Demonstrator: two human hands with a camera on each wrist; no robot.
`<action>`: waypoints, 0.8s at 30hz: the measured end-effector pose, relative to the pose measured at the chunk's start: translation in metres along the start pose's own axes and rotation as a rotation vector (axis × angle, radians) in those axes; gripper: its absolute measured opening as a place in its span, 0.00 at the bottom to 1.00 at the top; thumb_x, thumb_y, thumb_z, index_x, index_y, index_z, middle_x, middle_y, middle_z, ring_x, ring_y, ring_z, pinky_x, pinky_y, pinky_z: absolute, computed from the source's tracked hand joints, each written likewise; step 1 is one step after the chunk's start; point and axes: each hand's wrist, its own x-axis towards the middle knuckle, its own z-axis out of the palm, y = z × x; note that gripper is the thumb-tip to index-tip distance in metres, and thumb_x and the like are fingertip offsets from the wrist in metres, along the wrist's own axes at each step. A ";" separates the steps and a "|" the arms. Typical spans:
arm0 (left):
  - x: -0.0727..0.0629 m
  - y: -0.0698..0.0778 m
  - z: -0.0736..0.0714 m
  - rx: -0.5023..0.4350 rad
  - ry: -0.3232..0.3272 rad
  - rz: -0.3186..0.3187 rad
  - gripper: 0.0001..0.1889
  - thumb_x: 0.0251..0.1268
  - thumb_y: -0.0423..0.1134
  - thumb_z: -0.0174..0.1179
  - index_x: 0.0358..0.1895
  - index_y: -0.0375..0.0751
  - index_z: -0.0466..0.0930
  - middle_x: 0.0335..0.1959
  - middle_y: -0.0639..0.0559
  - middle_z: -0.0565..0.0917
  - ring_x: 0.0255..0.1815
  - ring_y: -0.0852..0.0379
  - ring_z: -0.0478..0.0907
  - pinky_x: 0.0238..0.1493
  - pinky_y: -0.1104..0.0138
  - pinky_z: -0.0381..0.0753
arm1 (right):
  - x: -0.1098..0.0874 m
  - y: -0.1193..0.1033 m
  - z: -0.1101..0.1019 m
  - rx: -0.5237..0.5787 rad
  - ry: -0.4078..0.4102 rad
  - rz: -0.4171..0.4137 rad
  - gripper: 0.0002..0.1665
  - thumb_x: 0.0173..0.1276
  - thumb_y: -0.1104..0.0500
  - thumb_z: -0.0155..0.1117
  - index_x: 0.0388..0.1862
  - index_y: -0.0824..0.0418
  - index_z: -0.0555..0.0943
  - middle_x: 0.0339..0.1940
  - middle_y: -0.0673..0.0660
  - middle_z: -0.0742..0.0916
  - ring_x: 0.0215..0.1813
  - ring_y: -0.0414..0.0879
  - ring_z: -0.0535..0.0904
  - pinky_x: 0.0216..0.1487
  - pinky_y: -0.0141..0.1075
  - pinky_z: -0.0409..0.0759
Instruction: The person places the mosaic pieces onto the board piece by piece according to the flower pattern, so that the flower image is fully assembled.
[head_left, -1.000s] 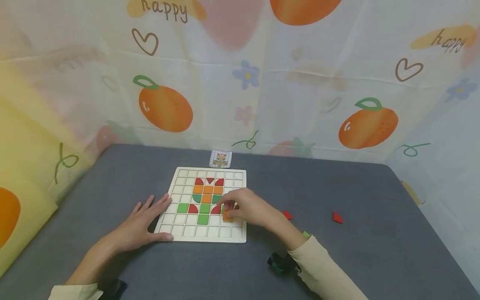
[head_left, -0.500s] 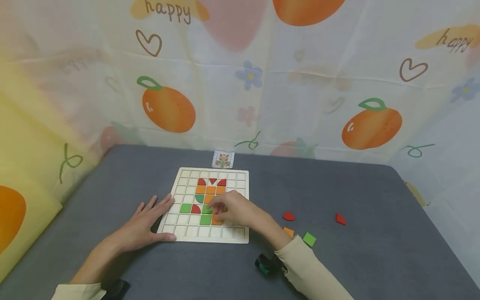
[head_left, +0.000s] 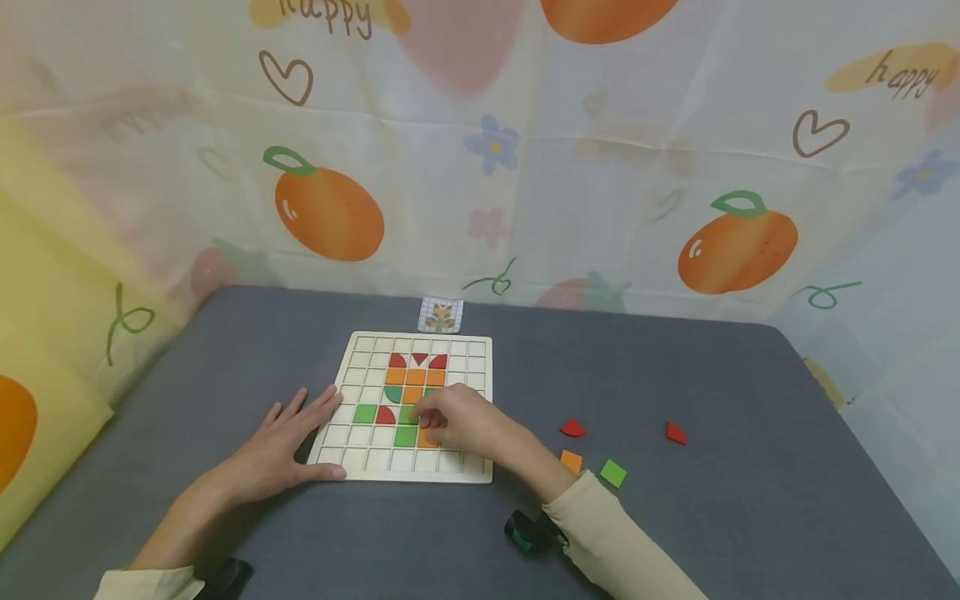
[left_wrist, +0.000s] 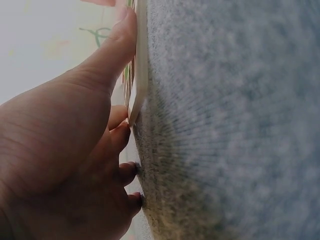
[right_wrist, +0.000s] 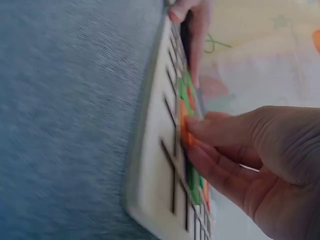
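A white gridded board lies on the grey table, bearing a flower-like pattern of red, orange and green tiles. My left hand rests at its left edge, fingers extended, with the thumb over the near left corner. Over the lower middle, my right hand pinches an orange square tile with thumb and fingers. That tile sits right beside the lower green square. In the right wrist view the thumb touches the orange tile at the board's surface. The right hand hides some cells.
Loose on the table to the right are a red quarter-round tile, another red tile, an orange square and a green square. A small pattern card lies behind the board. A printed cloth hangs behind the table.
My right hand has moved left across the board with the orange tile, bringing it beside the lower green square. Its forearm has uncovered loose tiles. The left hand stays at the board's edge.
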 end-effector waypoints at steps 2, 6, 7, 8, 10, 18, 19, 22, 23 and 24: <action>0.000 0.000 -0.001 0.000 0.001 0.003 0.57 0.47 0.68 0.68 0.76 0.39 0.56 0.78 0.38 0.54 0.75 0.25 0.40 0.68 0.33 0.36 | -0.001 0.000 0.001 0.006 0.006 0.001 0.14 0.62 0.70 0.69 0.48 0.63 0.86 0.39 0.53 0.88 0.38 0.39 0.81 0.41 0.24 0.77; 0.000 0.000 -0.001 -0.001 0.003 0.008 0.57 0.47 0.68 0.68 0.76 0.39 0.56 0.78 0.38 0.54 0.75 0.25 0.40 0.68 0.33 0.37 | -0.002 0.000 0.003 0.024 0.017 0.005 0.14 0.62 0.70 0.69 0.48 0.63 0.86 0.40 0.53 0.88 0.39 0.39 0.81 0.42 0.25 0.78; 0.000 0.000 -0.001 -0.001 0.003 0.008 0.57 0.47 0.68 0.67 0.76 0.39 0.56 0.78 0.38 0.54 0.75 0.25 0.40 0.68 0.33 0.37 | -0.003 0.000 0.003 0.026 0.018 0.006 0.14 0.62 0.70 0.69 0.47 0.63 0.86 0.40 0.53 0.88 0.39 0.39 0.81 0.42 0.25 0.78; 0.000 0.000 0.000 0.000 0.002 0.007 0.57 0.47 0.68 0.67 0.77 0.39 0.56 0.78 0.38 0.54 0.75 0.25 0.40 0.68 0.33 0.37 | -0.002 0.001 0.004 0.029 0.019 0.006 0.14 0.62 0.70 0.68 0.47 0.63 0.86 0.40 0.53 0.88 0.39 0.39 0.81 0.42 0.24 0.78; -0.001 -0.001 0.000 0.000 0.002 0.004 0.57 0.47 0.68 0.67 0.77 0.39 0.55 0.78 0.38 0.53 0.75 0.25 0.40 0.68 0.33 0.37 | -0.002 0.001 0.004 0.029 0.016 0.005 0.14 0.63 0.70 0.68 0.48 0.63 0.86 0.40 0.53 0.88 0.39 0.39 0.81 0.42 0.24 0.78; 0.000 -0.001 0.001 -0.007 0.002 0.000 0.57 0.47 0.67 0.68 0.77 0.40 0.55 0.78 0.38 0.53 0.75 0.25 0.40 0.68 0.32 0.36 | -0.006 0.002 -0.001 0.005 0.004 -0.010 0.15 0.63 0.69 0.67 0.49 0.62 0.86 0.41 0.52 0.88 0.42 0.38 0.81 0.45 0.24 0.77; 0.000 0.000 0.001 -0.005 0.001 -0.001 0.57 0.47 0.68 0.68 0.77 0.40 0.55 0.78 0.39 0.53 0.75 0.25 0.40 0.68 0.32 0.36 | -0.009 0.003 -0.003 0.007 0.006 -0.010 0.15 0.63 0.69 0.67 0.49 0.62 0.86 0.42 0.51 0.88 0.42 0.38 0.82 0.46 0.26 0.78; 0.001 0.000 0.001 -0.004 -0.004 -0.005 0.57 0.46 0.68 0.68 0.77 0.40 0.55 0.78 0.39 0.53 0.75 0.25 0.39 0.68 0.32 0.36 | -0.017 0.006 -0.010 0.037 0.002 0.013 0.16 0.64 0.69 0.65 0.51 0.60 0.85 0.44 0.50 0.89 0.46 0.38 0.82 0.49 0.29 0.78; 0.001 0.000 0.001 -0.001 -0.004 -0.008 0.58 0.46 0.68 0.68 0.77 0.40 0.55 0.78 0.38 0.53 0.75 0.25 0.39 0.68 0.32 0.36 | -0.021 0.007 -0.012 0.052 -0.001 0.028 0.17 0.64 0.69 0.65 0.51 0.60 0.85 0.45 0.50 0.89 0.46 0.38 0.82 0.49 0.29 0.79; 0.001 -0.001 0.001 0.000 -0.004 -0.010 0.58 0.46 0.68 0.68 0.77 0.40 0.55 0.78 0.38 0.53 0.75 0.25 0.39 0.68 0.32 0.36 | -0.024 0.008 -0.015 0.059 -0.002 0.040 0.17 0.64 0.69 0.65 0.52 0.60 0.85 0.46 0.50 0.88 0.46 0.38 0.82 0.48 0.30 0.79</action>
